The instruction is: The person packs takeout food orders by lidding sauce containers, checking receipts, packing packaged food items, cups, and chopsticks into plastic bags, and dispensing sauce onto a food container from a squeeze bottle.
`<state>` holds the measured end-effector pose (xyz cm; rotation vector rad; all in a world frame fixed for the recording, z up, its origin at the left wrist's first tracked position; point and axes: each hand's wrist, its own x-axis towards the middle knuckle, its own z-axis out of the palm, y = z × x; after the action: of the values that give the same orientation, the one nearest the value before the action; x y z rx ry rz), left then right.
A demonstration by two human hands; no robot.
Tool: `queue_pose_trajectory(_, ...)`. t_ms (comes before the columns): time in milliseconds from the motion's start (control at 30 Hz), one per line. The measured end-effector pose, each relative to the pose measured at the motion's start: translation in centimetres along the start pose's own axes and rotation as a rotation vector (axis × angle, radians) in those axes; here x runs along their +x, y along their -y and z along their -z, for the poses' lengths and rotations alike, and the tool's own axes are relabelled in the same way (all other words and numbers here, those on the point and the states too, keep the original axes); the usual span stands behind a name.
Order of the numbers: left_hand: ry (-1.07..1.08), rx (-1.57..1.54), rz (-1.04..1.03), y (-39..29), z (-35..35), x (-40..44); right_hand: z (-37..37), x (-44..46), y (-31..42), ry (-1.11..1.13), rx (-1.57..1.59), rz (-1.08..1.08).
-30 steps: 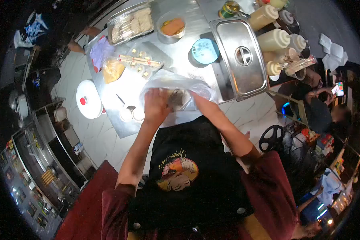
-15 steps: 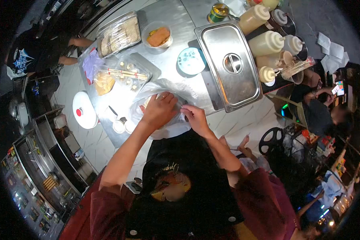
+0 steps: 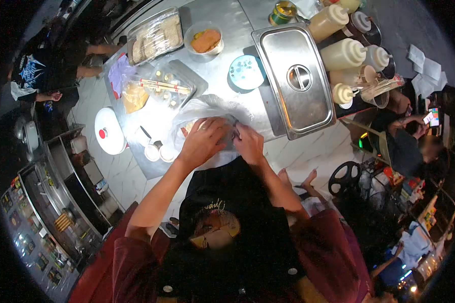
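As I take the clear plastic bag [image 3: 212, 105] for the middle of the clock, the person's black apron [image 3: 258, 227] is at 6 o'clock. The bag lies on the steel table [image 3: 227, 76], near the edge on the person's side. The left hand [image 3: 205, 137] is over the bag, with its fingers a little bent, touching the plastic. What is below the palm is hidden, so I cannot tell if this hand has hold of anything. The right hand [image 3: 248, 144] is just beside it, at 4 o'clock, with its fingers more curled. Its fingertips are too small to read well, and I cannot tell if they pinch the plastic or only touch it. Inside the bag some pale food [image 3: 187, 128] shows at 9 o'clock, next to the left hand.

At 12 o'clock I see a bowl [image 3: 212, 54] with an orange piece [image 3: 206, 40] in it. At 11 o'clock there is a tray [image 3: 158, 56] of pale pieces under clear film. At 10 o'clock lie thin red and white sticks [image 3: 164, 87], near a pack of yellow food [image 3: 135, 97]. At 8 o'clock stand 2 small cups [image 3: 152, 152]. A light blue round container [image 3: 246, 72] is at 1 o'clock, and the lidded steel pan [image 3: 290, 55] is at 2 o'clock, with squeeze bottles [image 3: 344, 54] beyond it. Well apart, at 3 o'clock, another person holds a lit phone [image 3: 432, 117].
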<state>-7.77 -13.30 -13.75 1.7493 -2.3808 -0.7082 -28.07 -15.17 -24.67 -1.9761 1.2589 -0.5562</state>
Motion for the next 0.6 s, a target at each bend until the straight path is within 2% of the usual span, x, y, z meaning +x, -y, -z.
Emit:
queue_pose_trajectory(33, 0.008, -0.027, 0.057, -0.2, 0.0, -0.7, 0.5, 0.3, 0.5, -0.002, -0.068, 0.026)
queue_pose_trajectory(133, -0.109, 0.010, 0.232, -0.2, -0.8, -4.4, 1.4, 0.6, 0.5, 0.129, 0.015, 0.114)
queue_pose_trajectory(233, -0.091, -0.024, 0.422, 0.3, -2.5, -8.6, 2.4, 0.6, 1.8, 0.131, 0.186, 0.144)
queue_pose_trajectory(333, -0.313, 0.042, 0.506, 0.4, -5.1, -12.4, 2.3, -0.2, 2.9, 0.221, 0.387, -0.009)
queue_pose_trajectory(367, -0.391, 0.051, 0.552, 0.3, -5.5, -12.9, 2.1, 0.1, 3.5, 0.228, 0.342, -0.056)
queue_pose_trajectory(433, -0.373, -0.118, 0.599, 0.6, -6.3, -13.3, 1.9, 1.2, 6.1, 0.242, 0.250, -0.151)
queue_pose_trajectory(533, -0.342, -0.303, 0.625, 1.0, -6.8, -13.2, 0.2, 1.0, 7.6, 0.069, 0.143, -0.090)
queue_pose_trajectory(600, -0.353, -0.353, 0.606, 1.0, -6.4, -13.3, 0.6, 1.3, 8.3, 0.126, 0.339, -0.353)
